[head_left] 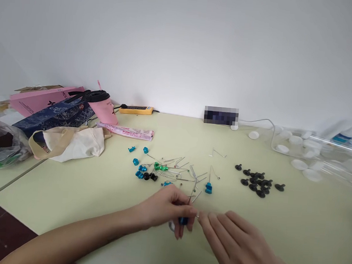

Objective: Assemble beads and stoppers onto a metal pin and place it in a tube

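Pale green tabletop (74,197) runs back to a plain white wall (177,46), with loose metal rods and coloured fittings scattered over its middle. Just nearer than that scatter, the left hand (165,205) pinches a blue metal fitting (183,221) between thumb and fingers. The right hand (242,246) comes up beside it, fingers together and extended, at the end of a slim metal pin (197,217); blur hides whether it grips the pin, so I cannot tell. Working these small parts probably goes best with the fitting held firmly by its body, the pin kept square to it and the pressure light, since a slanted push could slip or mar the finish. Keeping low over the tabletop should make a dropped piece easy to recover.

As for writing, the pink box (39,102) shows "MOL" before the rest is hidden, and the pink cup (105,111) seems to start "MO". Lettering on the navy patterned box (58,117) and pink wrapper (129,132) is illegible
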Demonstrator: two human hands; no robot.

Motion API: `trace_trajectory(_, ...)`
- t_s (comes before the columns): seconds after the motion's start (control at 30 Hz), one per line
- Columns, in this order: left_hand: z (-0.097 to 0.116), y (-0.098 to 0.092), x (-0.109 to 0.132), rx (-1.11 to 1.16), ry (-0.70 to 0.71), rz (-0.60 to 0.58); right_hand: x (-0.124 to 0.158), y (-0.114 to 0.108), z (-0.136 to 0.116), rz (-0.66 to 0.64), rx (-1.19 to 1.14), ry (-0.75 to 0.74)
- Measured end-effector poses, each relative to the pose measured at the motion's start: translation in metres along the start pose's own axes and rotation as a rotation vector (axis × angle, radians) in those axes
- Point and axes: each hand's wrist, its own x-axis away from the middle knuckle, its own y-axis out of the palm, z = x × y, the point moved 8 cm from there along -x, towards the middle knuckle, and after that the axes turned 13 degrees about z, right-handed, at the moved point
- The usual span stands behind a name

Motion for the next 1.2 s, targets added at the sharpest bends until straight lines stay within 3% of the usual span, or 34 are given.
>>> trace_trajectory(0.03, -0.003, 0.001, 0.0, 0.098, -0.063, -0.052, 0.002, -0.002, -0.006, 0.001, 0.063, -0.107)
trace_trajectory(0.1, -0.001, -0.005, 0.0, 0.151, -0.096, -0.089, 0.006, -0.002, -0.004, -0.009, 0.083, -0.164)
trace_trajectory(0.33, 0.008, -0.029, 0.008, -0.301, 0.007, -0.039, 0.025, 0.017, 0.051, 0.018, -0.042, 0.185)
trace_trajectory(0.53, 0.011, -0.03, 0.011, -0.474, 0.054, -0.034, 0.028, 0.024, 0.055, 0.031, -0.044, 0.247)
trace_trajectory(0.73, 0.038, -0.053, 0.004, -0.78, 0.331, 0.304, 0.032, 0.025, 0.065, 0.051, -0.06, 0.377)
trace_trajectory(0.93, 0.017, -0.071, -0.015, -1.047, 0.295, 0.523, 0.033, 0.026, 0.067, 0.044, -0.081, 0.426)
trace_trajectory(1.03, 0.013, -0.072, -0.02, -1.13, 0.35, 0.569, 0.037, 0.026, 0.072, 0.03, -0.114, 0.522)
trace_trajectory(1.2, 0.017, -0.068, -0.021, -1.238, 0.444, 0.584, 0.051, 0.028, 0.092, 0.003, -0.206, 0.872)
